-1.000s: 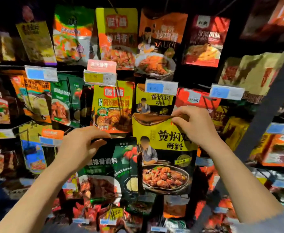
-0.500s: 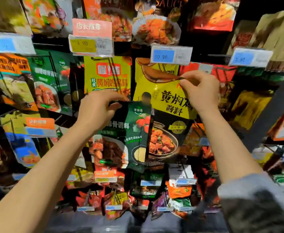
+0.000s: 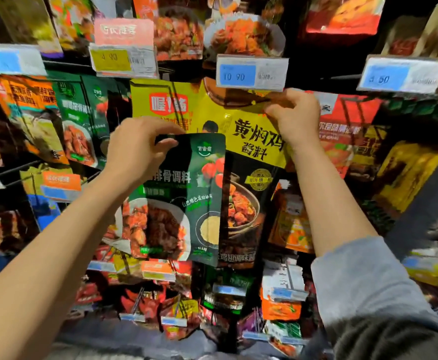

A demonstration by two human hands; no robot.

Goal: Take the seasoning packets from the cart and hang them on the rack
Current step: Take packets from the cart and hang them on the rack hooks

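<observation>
Hook: the right grip covers the yellow packet's top edge, so its hanging hole cannot be made out.
Yellow packet, lower left: behind the green packet in the left grip.
Price tag above right grip: small print blurred.

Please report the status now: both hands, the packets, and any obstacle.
Left hand grips green packet by its top. Right hand pinches yellow packet top, just under blue price tag. Tag overlaps the yellow packet's top; hook not visible.

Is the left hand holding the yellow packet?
No, the left hand grips the dark green packet; the right hand pinches the yellow packet.
</observation>
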